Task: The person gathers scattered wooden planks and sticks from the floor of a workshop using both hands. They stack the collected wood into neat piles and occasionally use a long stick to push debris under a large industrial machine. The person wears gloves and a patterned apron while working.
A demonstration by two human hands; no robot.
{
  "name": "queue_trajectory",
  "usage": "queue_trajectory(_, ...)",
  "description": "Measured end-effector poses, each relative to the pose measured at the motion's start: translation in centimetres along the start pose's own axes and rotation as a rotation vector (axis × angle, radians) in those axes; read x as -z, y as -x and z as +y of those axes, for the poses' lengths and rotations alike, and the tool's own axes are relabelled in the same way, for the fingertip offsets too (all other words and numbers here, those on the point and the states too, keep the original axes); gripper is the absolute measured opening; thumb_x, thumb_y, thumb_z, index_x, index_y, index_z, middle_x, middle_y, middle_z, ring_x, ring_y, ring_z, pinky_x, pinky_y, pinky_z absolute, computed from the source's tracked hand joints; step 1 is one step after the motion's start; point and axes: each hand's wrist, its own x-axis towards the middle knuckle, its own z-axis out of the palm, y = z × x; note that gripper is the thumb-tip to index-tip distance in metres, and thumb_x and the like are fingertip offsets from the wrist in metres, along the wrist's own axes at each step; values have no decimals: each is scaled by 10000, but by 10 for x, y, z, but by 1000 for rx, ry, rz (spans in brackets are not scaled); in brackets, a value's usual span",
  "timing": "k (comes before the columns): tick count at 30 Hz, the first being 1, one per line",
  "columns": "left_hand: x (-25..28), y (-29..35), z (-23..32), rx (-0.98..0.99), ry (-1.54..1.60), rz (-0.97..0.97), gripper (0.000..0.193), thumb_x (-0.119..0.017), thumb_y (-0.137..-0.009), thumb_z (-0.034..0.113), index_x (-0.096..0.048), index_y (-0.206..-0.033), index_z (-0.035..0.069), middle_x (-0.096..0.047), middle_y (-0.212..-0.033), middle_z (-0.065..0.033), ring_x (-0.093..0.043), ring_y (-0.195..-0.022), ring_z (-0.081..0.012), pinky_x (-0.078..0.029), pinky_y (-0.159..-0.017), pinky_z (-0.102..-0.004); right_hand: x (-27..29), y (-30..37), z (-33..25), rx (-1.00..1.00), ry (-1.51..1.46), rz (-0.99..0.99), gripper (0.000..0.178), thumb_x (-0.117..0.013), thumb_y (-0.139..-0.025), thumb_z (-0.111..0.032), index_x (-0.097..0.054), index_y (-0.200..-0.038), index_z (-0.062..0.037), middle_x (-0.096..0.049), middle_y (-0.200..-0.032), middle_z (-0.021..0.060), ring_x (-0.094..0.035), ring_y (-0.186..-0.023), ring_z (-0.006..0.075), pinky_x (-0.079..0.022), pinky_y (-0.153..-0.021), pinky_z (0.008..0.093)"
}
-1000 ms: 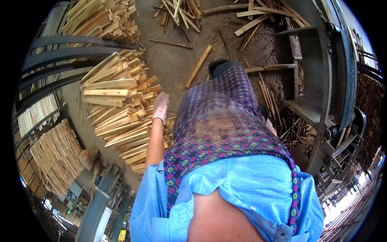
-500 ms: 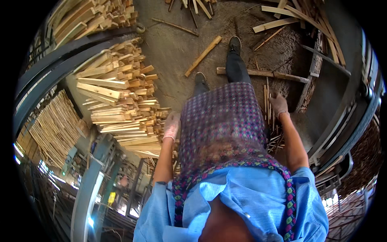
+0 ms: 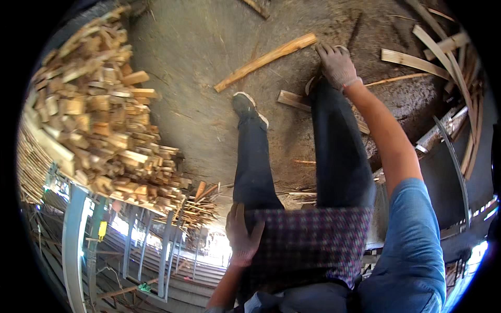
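Observation:
My right hand [image 3: 338, 67], in a pale work glove, stretches far forward and down over my right shoe. Its fingers are extended and hold nothing visible. Just beyond the fingertips is one end of a long wooden stick [image 3: 266, 61] lying slantwise on the floor; whether they touch it I cannot tell. My left hand [image 3: 241, 237], gloved too, rests at the edge of the patterned apron [image 3: 313, 235] by my left thigh, with thumb and fingers apart. A second piece of wood [image 3: 294, 100] lies on the floor, partly behind my right leg.
A big stack of cut wood pieces [image 3: 104, 125] rises on the left. Long wood strips [image 3: 412, 61] and offcuts lie in a heap at the far right, near a dark metal frame [image 3: 453, 164]. Grey metal posts [image 3: 75, 245] stand at the lower left. Wood scraps litter the floor.
I have bent forward. My right hand has moved from beside the apron out to the stick's end, and my left hand has come onto the apron's edge. The stick now appears nearer.

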Motion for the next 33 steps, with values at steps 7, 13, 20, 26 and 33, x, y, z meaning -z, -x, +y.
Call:
queue_trajectory(7, -9, 9, -19, 84, 41, 41, 759, -748, -839, 328, -448, -1427, -48, -453, -1429, -312, -462, -1307, -473, -375, -1100, -543, -32, -106, -38, -47, 275, -287, 309, -555, -961, -206, -643, -1249, -137, -674, -1211, 117, -670, -1094, 339, -566, -820, 477)
queue_trajectory(13, -10, 7, -44, -6, 65, 98, 690, -734, -860, 291, -473, -1410, -36, -487, -1416, -304, -476, -1306, -469, -387, -1097, -521, 38, -18, -65, 40, -223, -378, 228, -638, -933, -269, -731, -1002, -72, -749, -899, 138, -743, -893, 313, -602, -754, 458)
queue_trajectory(20, 17, -2, -35, -201, 14, 264, 645, -746, -833, 368, -557, -1312, -20, -556, -1352, -294, -536, -1256, -445, -436, -1058, -493, 216, 137, -75, -245, -550, -531, 519, -637, -826, -490, -751, -896, 12, -707, -841, 273, -741, -802, 374, -590, -711, 459)
queue_trajectory(26, 55, -59, -13, -386, -438, 110, 667, -650, -865, 462, -561, -1343, 6, -570, -1354, -282, -565, -1226, -456, -449, -1050, -495, 251, 344, -127, -871, -949, -92, 710, -636, -815, -589, -654, -1118, 53, -684, -1014, 337, -682, -999, 451, -527, -888, 499)
queue_trajectory(33, 104, -61, -10, -478, -548, -40, 714, -605, -879, 454, -528, -1386, -43, -579, -1338, -317, -543, -1274, -453, -424, -1085, -452, 279, 498, -262, -1336, -1479, 254, 689, -640, -800, -620, -723, -941, 49, -710, -869, 282, -717, -883, 398, -538, -794, 452)
